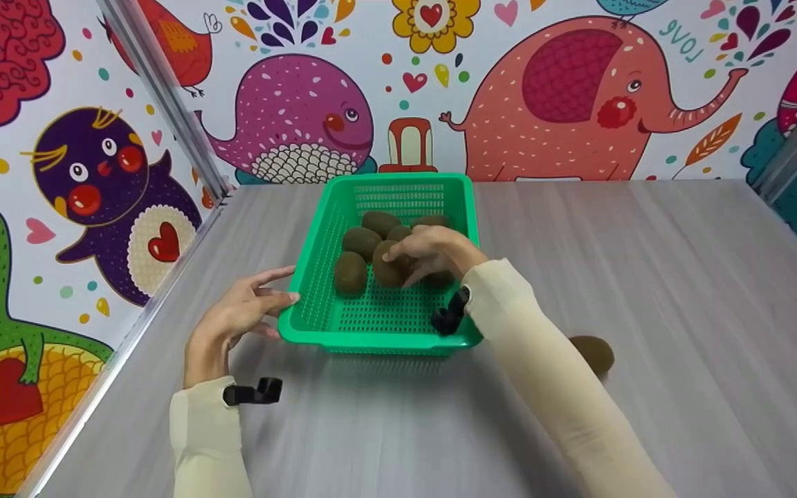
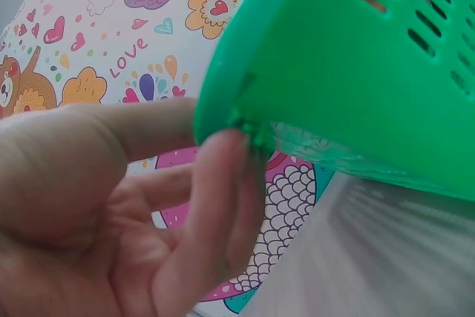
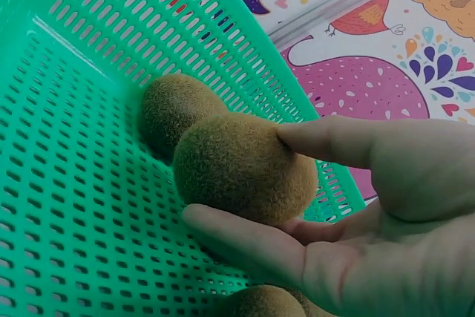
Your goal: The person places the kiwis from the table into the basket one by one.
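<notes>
A green plastic basket stands on the table with several brown, fuzzy kiwis inside. My right hand reaches into it and holds one kiwi between thumb and fingers. In the right wrist view another kiwi lies just behind the held one, against the slotted wall. At the basket's near left corner is my left hand. Its fingertips pinch the rim from both sides in the left wrist view. My right hand covers part of the kiwis at the basket's right side.
One loose kiwi lies on the grey table right of the basket, partly hidden by my right sleeve. Cartoon-printed walls border the table at the back and sides.
</notes>
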Demonstrator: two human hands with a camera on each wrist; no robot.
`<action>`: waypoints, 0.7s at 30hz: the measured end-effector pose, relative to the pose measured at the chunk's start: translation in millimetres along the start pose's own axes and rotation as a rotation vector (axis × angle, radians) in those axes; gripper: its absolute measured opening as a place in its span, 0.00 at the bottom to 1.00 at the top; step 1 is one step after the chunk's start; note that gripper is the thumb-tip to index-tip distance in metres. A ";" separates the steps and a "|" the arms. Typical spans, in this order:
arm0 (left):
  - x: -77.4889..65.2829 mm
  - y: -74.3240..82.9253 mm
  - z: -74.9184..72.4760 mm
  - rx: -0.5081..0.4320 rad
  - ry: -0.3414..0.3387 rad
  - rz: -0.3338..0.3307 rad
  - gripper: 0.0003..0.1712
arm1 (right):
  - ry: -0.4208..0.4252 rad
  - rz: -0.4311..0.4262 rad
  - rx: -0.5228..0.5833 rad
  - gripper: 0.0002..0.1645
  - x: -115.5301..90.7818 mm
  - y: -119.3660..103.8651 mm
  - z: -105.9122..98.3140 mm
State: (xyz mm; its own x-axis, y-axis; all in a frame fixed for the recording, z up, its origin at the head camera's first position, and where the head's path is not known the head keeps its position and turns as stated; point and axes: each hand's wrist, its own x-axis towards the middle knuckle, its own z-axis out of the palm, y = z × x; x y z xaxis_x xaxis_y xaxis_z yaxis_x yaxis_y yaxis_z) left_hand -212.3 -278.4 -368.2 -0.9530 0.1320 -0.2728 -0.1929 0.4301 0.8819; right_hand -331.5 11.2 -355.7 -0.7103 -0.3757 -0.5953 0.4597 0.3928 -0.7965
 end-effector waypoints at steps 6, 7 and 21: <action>0.3 -0.7 -0.4 0.004 -0.007 0.011 0.38 | 0.012 -0.010 -0.050 0.44 -2.4 -1.3 -2.4; 0.4 -0.8 -0.5 0.003 -0.009 0.012 0.38 | 0.008 -0.013 -0.056 0.44 -2.7 -1.2 -3.3; -0.2 0.2 -1.1 -0.007 -0.004 -0.002 0.38 | -0.068 -0.085 -0.026 0.36 -21.3 -4.7 -20.9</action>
State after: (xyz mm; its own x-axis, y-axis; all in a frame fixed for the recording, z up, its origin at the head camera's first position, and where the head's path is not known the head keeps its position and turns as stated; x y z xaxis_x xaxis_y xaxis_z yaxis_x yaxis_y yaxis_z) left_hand -212.4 -279.3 -367.5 -0.9518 0.1345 -0.2758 -0.1962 0.4240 0.8842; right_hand -329.7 34.8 -337.0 -0.7083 -0.4641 -0.5320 0.3843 0.3786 -0.8420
